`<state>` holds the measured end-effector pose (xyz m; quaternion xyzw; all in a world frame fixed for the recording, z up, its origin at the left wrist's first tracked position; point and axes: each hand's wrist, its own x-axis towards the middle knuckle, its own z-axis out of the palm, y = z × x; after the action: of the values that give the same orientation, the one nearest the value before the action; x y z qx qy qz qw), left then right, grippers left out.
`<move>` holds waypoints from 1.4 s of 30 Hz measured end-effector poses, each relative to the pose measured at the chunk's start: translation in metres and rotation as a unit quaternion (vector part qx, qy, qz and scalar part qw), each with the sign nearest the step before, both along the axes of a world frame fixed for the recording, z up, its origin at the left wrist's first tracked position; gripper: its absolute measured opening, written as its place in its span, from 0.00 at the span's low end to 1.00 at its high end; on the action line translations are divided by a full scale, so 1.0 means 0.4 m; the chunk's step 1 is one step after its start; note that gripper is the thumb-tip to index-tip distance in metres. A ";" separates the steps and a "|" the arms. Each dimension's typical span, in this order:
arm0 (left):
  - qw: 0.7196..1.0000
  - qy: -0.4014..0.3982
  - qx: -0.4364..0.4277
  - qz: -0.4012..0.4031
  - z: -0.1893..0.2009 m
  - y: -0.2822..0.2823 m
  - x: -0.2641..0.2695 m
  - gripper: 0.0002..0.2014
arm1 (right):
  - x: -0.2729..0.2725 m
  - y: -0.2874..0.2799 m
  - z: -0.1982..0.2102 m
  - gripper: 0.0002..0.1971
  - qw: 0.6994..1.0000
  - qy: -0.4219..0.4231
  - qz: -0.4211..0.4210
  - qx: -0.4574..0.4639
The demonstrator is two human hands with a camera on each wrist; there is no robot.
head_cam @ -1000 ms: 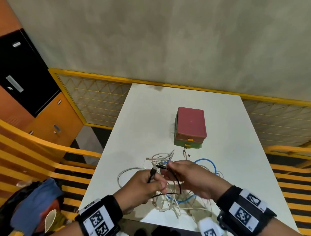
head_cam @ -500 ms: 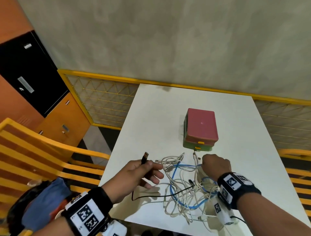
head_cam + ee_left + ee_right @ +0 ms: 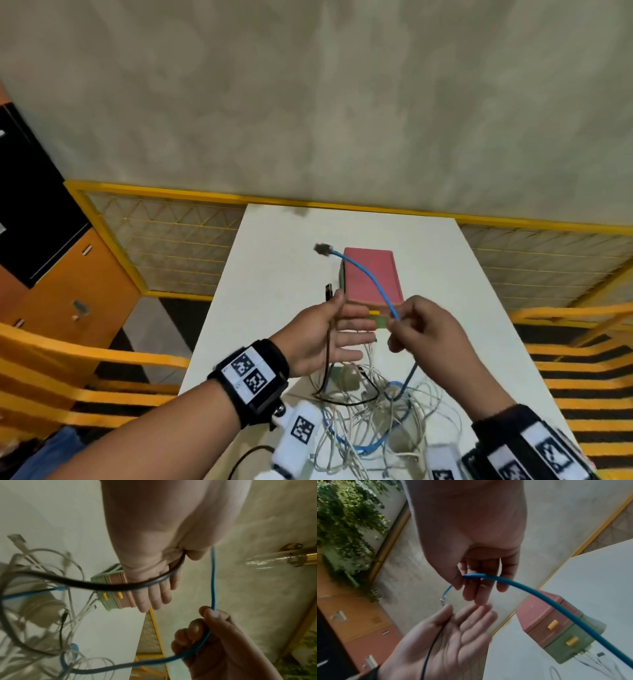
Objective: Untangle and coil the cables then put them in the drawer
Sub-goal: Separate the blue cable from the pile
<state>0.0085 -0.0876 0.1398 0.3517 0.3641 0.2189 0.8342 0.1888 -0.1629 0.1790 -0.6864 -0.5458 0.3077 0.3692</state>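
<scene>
In the head view my left hand (image 3: 349,318) is raised over the white table (image 3: 274,257), palm open toward the right. Its thumb pinches a black cable (image 3: 328,346) whose plug sticks up above it. My right hand (image 3: 402,322) pinches a blue cable (image 3: 368,277), and that cable's free end arcs up and left over the pink and green drawer box (image 3: 380,267). Both cables run down into a tangle of white cables (image 3: 373,421) near the table's front edge. The right wrist view shows the blue cable (image 3: 539,595) held between thumb and fingertips. The box's drawers look closed.
A yellow-framed mesh railing (image 3: 171,240) runs behind the table on both sides. Orange slatted benches (image 3: 68,363) flank the table left and right. An orange and black cabinet (image 3: 51,274) stands at the far left. A plain wall rises behind.
My right hand has left the tangle and risen with the blue cable's end pulled free. My left hand has lifted the black cable higher and moved toward the box.
</scene>
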 end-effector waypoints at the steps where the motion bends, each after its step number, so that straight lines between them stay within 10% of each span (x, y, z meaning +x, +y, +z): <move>1: 1.000 -0.016 -0.007 0.009 0.003 0.007 0.013 0.32 | -0.011 -0.017 -0.005 0.07 1.000 -0.008 0.025 -0.008; 7: 0.987 -0.108 0.017 0.120 0.044 0.067 0.021 0.30 | -0.031 -0.065 -0.031 0.07 0.991 -0.055 0.103 -0.071; 15: 0.987 -0.086 0.069 0.118 0.037 0.027 -0.013 0.17 | -0.033 -0.001 -0.027 0.08 0.986 0.163 0.000 -0.035; 37: 0.952 0.058 0.282 0.100 0.074 0.032 -0.032 0.11 | -0.093 -0.001 -0.036 0.10 0.994 0.000 0.098 -0.057; 42: 0.965 0.127 0.163 0.164 0.005 0.036 -0.031 0.14 | -0.091 -0.003 -0.033 0.07 0.995 -0.015 0.091 -0.037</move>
<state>-0.0039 -0.0731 0.1419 0.4434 0.4793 0.3624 0.6651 0.1524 -0.1640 0.1658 -0.6518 -0.5993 0.3501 0.3057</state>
